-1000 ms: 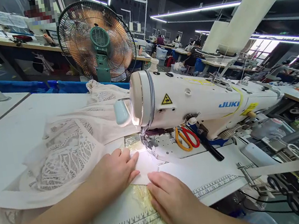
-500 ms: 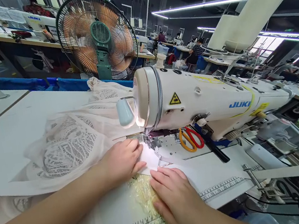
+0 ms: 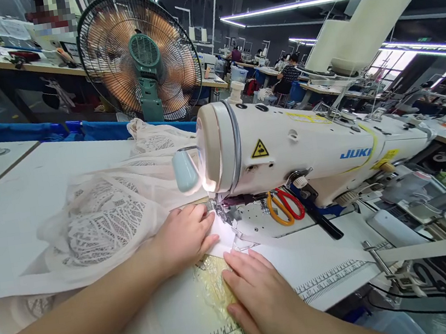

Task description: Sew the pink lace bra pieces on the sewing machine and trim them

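Observation:
My left hand lies flat, fingers together, on a pale fabric piece right beside the needle and presser foot of a white JUKI sewing machine. My right hand rests flat, fingers stretched out, on the near edge of the same fabric, in front of the needle. A heap of cream lace cloth trails off to the left, behind my left hand. A yellowish worn tape patch shows on the table between my hands.
Orange and red scissors lie on the machine bed under the arm. Printed rulers run along the white table's front edge. A standing fan is behind. Thread cones rise at the right. Other workers sit at far benches.
Both hands have slid forward with the fabric, toward the needle. My left fingertips are now close to the presser foot. The view has shifted slightly.

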A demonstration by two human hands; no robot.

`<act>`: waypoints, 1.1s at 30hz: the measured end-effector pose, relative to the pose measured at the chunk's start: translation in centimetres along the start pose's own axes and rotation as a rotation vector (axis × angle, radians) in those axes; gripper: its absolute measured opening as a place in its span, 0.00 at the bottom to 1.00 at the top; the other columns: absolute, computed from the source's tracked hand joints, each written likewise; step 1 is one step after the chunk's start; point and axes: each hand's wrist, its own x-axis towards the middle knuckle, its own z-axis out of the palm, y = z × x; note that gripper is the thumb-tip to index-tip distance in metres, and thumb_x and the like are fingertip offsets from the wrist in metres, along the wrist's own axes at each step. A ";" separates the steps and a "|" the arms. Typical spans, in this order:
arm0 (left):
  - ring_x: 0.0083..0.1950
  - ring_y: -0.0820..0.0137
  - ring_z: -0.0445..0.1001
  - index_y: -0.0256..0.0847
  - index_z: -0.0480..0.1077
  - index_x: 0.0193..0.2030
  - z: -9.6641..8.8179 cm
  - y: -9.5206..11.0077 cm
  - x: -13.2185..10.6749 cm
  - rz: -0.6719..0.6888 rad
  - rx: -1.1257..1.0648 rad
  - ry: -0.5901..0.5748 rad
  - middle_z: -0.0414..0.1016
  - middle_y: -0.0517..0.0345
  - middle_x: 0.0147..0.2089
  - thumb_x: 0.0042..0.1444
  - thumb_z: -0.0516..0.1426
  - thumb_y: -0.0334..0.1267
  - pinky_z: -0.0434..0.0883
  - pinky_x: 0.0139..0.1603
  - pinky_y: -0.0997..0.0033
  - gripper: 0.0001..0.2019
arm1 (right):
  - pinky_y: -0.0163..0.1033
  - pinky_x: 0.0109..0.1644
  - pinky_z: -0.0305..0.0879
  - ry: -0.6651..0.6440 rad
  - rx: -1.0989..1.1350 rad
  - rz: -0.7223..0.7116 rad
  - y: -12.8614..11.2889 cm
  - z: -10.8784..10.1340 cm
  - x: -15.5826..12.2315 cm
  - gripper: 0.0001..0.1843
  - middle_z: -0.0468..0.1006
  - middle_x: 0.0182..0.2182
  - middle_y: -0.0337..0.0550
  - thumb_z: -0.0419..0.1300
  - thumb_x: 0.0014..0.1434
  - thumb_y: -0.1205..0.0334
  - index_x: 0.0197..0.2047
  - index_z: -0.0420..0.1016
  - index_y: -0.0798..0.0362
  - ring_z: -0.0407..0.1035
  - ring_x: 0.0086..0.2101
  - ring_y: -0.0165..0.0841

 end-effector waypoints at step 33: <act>0.50 0.64 0.77 0.40 0.72 0.54 1.4 -1.4 -3.2 0.346 -0.306 0.194 0.75 0.46 0.57 0.62 0.47 0.26 0.77 0.45 0.66 0.20 | 0.47 0.49 0.72 0.390 0.371 0.238 2.2 0.2 0.9 0.11 0.80 0.44 0.49 0.52 0.60 0.66 0.39 0.76 0.51 0.74 0.46 0.40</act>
